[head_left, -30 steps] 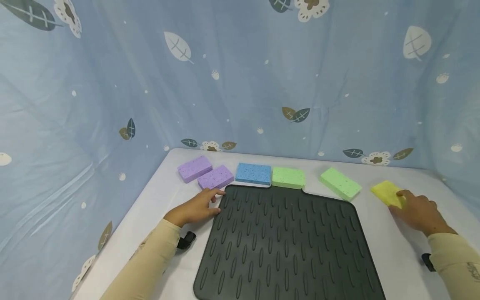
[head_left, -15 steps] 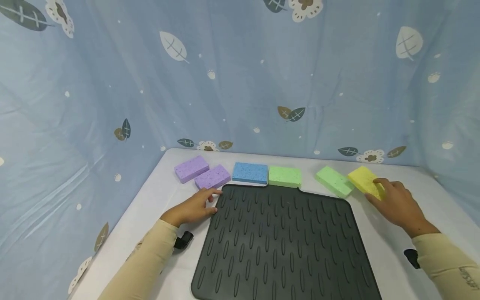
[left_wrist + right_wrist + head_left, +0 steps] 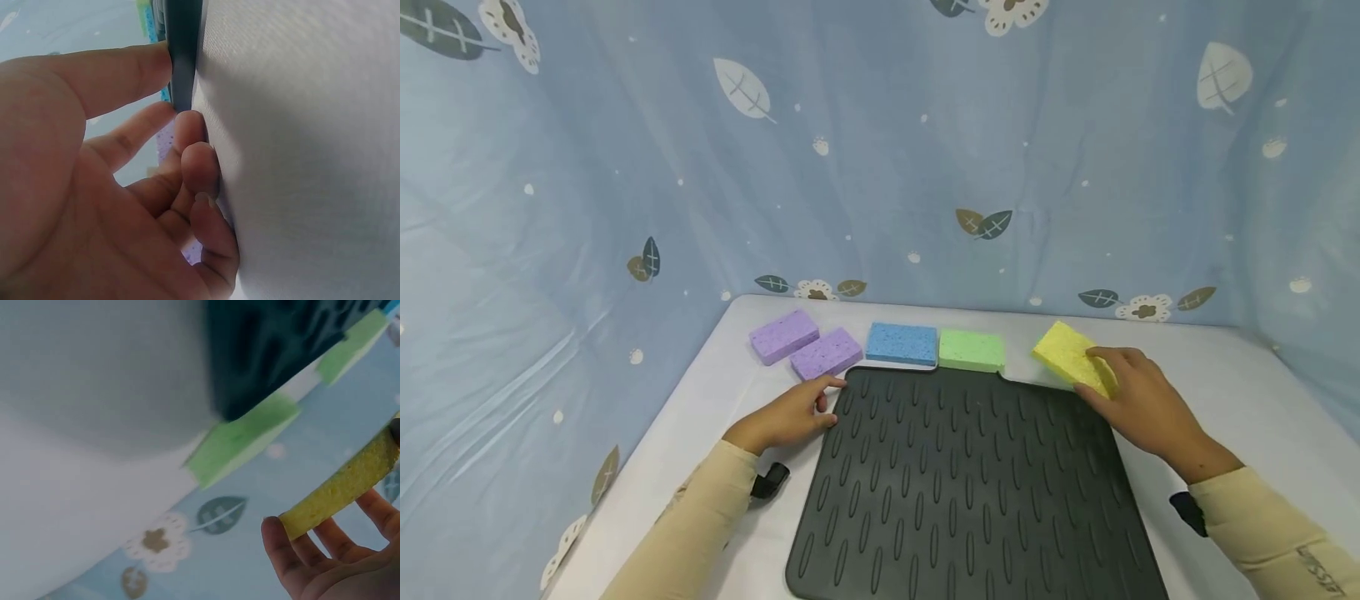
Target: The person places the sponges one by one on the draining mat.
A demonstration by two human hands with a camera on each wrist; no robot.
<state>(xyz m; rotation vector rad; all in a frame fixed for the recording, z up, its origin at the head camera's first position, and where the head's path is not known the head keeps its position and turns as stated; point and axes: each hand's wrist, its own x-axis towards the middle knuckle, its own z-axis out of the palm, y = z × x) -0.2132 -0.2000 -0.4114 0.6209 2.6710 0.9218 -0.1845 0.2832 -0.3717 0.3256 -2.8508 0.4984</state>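
A yellow sponge [image 3: 1067, 352] is pinched between the thumb and fingers of my right hand [image 3: 1150, 410], raised above the table near the mat's far right corner. In the right wrist view a light green sponge [image 3: 240, 442] lies on the table by that corner; in the head view the yellow sponge hides it. My left hand [image 3: 792, 414] rests at the left edge of a dark ribbed rubber mat [image 3: 970, 483]. Thumb and index fingertip touch that edge, and the other fingers bend loosely on the white table, as the left wrist view shows.
Along the mat's far edge lie two purple sponges [image 3: 785, 336], a blue sponge [image 3: 901, 344] and another green sponge [image 3: 972, 350]. A blue patterned curtain [image 3: 880, 167] hangs behind and on the left of the white table [image 3: 1210, 375].
My right hand has lifted the yellow sponge from the table's right side and carried it left, over the right-hand green sponge. My left hand has stayed at the mat's edge.
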